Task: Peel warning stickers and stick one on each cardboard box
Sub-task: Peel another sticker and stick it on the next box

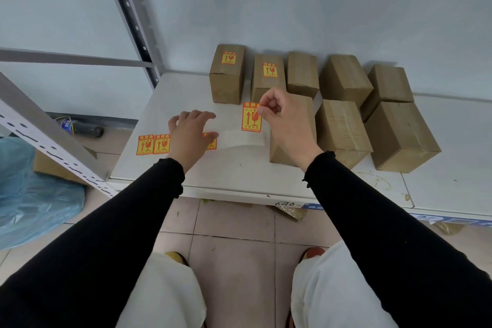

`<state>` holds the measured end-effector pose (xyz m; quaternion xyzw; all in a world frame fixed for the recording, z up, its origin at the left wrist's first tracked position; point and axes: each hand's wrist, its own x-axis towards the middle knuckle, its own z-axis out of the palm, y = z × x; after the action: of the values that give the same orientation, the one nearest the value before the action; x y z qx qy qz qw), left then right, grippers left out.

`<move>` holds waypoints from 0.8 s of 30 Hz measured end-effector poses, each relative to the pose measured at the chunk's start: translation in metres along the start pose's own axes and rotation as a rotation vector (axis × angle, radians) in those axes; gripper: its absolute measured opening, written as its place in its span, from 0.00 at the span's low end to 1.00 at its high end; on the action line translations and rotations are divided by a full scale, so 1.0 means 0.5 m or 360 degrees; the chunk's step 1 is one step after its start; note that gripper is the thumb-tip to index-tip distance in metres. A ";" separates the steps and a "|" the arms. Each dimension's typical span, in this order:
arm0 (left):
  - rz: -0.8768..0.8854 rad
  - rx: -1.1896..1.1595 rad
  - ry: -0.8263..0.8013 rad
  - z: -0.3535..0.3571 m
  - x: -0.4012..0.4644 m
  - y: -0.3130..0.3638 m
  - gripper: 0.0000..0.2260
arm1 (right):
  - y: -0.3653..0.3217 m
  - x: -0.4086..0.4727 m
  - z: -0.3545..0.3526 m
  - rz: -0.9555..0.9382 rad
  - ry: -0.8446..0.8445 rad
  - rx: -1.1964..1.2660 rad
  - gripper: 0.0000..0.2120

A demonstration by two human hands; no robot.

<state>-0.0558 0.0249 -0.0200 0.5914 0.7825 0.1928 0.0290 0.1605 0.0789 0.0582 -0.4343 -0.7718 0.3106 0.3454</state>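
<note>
Here, right hand [282, 117] pinching a peeled sticker [251, 118], left hand [190, 134] open, flat on the backing sheet [237, 138].

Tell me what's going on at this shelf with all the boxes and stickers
A person is labelling cardboard boxes with yellow and red warning stickers. Their left hand presses the sticker backing strip flat on the white shelf, while the right hand pinches a freshly peeled sticker by its top corner. Two boxes at the back left, the first labelled box and the second labelled box, already carry stickers. The other six boxes in view show none.
</note>
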 end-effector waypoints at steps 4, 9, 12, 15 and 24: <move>-0.0112 -0.0795 0.0053 -0.059 0.004 0.077 0.08 | 0.010 0.015 -0.024 0.0046 0.0057 0.0123 0.02; -0.0164 -0.1307 -0.0124 -0.111 -0.011 0.194 0.10 | 0.014 0.039 -0.070 0.0091 0.0210 0.0212 0.02; -0.0149 -0.1329 -0.0153 -0.113 0.000 0.234 0.08 | 0.017 0.044 -0.095 0.0103 0.0221 0.0265 0.02; -0.0193 -0.1292 -0.0186 -0.106 0.019 0.266 0.08 | 0.027 0.050 -0.120 0.0091 0.0265 0.0320 0.03; -0.0297 -0.1430 -0.0294 -0.097 0.113 0.372 0.07 | 0.085 0.130 -0.218 0.0172 0.0290 0.0362 0.02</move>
<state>0.0838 0.1069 0.0977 0.4619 0.6654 0.4557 0.3690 0.2427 0.1742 0.1042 -0.4595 -0.6727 0.3735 0.4437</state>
